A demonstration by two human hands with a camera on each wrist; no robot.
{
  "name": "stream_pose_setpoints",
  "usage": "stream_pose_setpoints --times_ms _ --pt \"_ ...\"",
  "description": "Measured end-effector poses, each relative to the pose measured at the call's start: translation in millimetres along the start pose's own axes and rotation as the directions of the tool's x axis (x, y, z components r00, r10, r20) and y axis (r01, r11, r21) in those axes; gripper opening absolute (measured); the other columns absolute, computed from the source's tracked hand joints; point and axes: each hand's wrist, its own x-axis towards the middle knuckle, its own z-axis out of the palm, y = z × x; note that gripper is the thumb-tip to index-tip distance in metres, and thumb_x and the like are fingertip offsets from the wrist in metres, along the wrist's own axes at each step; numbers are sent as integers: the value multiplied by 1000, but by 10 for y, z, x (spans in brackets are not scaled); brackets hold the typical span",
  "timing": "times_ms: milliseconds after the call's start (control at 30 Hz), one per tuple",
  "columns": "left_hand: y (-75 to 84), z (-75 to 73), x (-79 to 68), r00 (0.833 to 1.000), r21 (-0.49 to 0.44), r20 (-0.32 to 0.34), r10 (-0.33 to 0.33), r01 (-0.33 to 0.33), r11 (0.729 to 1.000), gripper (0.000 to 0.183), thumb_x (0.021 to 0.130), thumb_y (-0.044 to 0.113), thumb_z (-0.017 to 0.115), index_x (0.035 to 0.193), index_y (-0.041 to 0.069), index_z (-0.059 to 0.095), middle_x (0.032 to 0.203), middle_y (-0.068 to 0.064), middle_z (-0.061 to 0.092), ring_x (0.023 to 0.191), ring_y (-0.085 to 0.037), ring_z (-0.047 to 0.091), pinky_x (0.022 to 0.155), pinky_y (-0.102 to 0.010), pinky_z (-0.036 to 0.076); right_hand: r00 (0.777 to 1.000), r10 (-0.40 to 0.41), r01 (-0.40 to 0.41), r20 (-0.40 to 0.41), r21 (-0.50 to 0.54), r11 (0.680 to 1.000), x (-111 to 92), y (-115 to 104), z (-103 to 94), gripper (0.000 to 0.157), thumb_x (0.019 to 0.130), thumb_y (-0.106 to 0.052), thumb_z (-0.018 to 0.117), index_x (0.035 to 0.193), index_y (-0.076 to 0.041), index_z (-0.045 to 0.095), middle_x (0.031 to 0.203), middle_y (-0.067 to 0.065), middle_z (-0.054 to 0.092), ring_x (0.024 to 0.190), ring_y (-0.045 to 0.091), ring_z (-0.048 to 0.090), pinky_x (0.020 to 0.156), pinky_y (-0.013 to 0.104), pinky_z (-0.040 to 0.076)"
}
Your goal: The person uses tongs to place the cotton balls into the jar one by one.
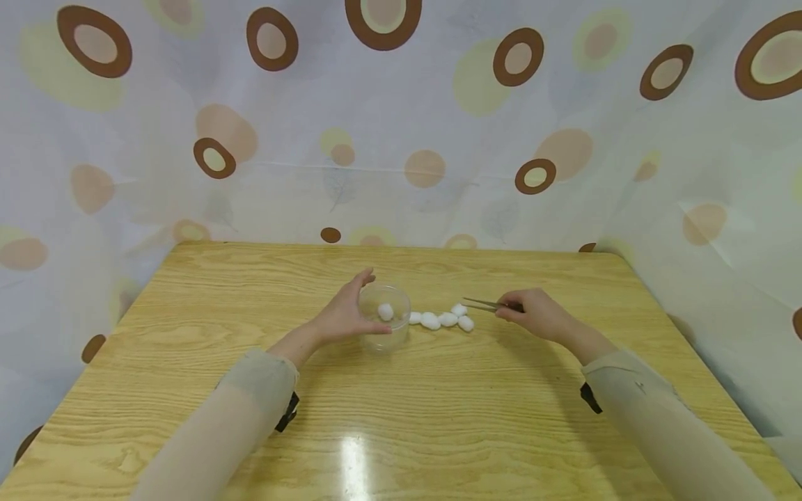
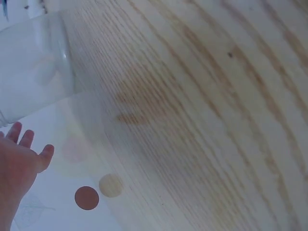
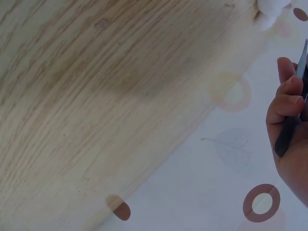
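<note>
My left hand [image 1: 346, 313] curves around a clear plastic jar [image 1: 383, 339], thumb across the near side by the rim and fingers at the left and far side. One white cotton ball [image 1: 385, 311] shows inside it. In the left wrist view the jar [image 2: 29, 72] stands on the table beside my fingertips [image 2: 44, 156]. My right hand [image 1: 537, 313] holds tweezers [image 1: 485, 305] with a dark handle, their two tips parted and pointing left. Those tips overlap the rightmost cotton balls [image 1: 459, 310] in the head view. The right wrist view shows the tweezers [image 3: 288, 132] under curled fingers.
Several more cotton balls [image 1: 430, 321] lie in a row on the wooden table [image 1: 401, 403], from the jar's right side toward the tweezers. A patterned curtain [image 1: 376, 125] hangs behind the table's far edge and along both sides.
</note>
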Motion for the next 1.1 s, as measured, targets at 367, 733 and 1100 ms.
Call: stream_pose_setpoints --times_ms 367,733,1100 --pt "-43 14 19 999 37 26 -30 29 999 90 72 35 80 144 10 32 147 -12 36 137 -33 31 109 -52 29 1000 13 -12 20 -41 999 -79 128 65 23 93 -20 57 101 0 66 75 6 62 59 10 42 53 24 36" --pt "-68 18 12 999 -1 45 -31 31 1000 87 74 33 79 143 10 31 146 -7 40 114 -31 55 101 -46 41 999 2 0 43 -57 998 -32 187 153 20 92 -18 59 99 0 67 80 4 65 64 8 47 56 23 40" --pt "-79 16 14 998 -17 47 -31 32 999 87 74 33 79 143 10 30 146 -5 40 137 -31 34 110 -49 29 998 -16 21 59 -81 996 4 162 210 18 91 -16 60 95 -1 68 78 2 65 64 7 47 57 23 40"
